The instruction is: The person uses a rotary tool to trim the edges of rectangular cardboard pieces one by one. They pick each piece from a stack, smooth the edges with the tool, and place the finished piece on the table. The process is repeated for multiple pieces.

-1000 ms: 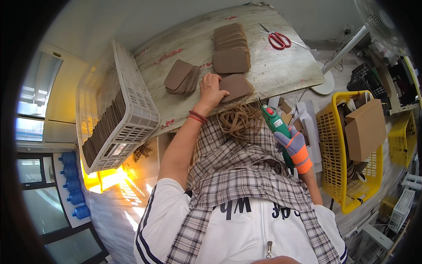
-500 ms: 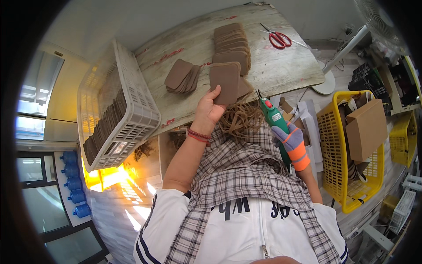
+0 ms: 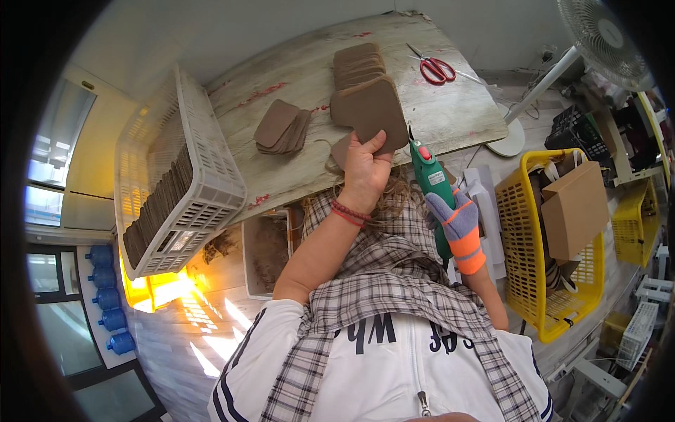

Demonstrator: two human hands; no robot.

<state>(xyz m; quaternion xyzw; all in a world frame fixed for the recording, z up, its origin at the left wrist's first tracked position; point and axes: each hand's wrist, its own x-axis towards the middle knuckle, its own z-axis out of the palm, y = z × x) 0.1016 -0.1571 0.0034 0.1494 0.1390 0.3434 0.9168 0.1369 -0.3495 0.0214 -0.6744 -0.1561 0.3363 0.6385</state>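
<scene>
My left hand (image 3: pixel 363 169) holds a brown rounded square pad (image 3: pixel 370 109) raised above the near edge of the worn table (image 3: pixel 450 116). A red bracelet circles that wrist. My right hand (image 3: pixel 457 221), in a grey and orange glove, grips a green glue gun (image 3: pixel 430 176) whose tip points up at the pad's right edge. A stack of the same brown pads (image 3: pixel 357 62) lies behind the held one, and a smaller fanned pile of pads (image 3: pixel 281 126) lies to the left. A bundle of tan twine (image 3: pixel 394 200) rests on my lap.
A white slotted crate (image 3: pixel 179 183) filled with brown pads stands on the table's left end. Red scissors (image 3: pixel 436 69) lie at the far right. A yellow basket (image 3: pixel 541 232) holding a cardboard box (image 3: pixel 573 207) sits to my right, a fan (image 3: pixel 598 35) beyond it.
My left hand lifted a brown pad off the table and raised it. The glue gun in my right hand rose toward the pad's edge.
</scene>
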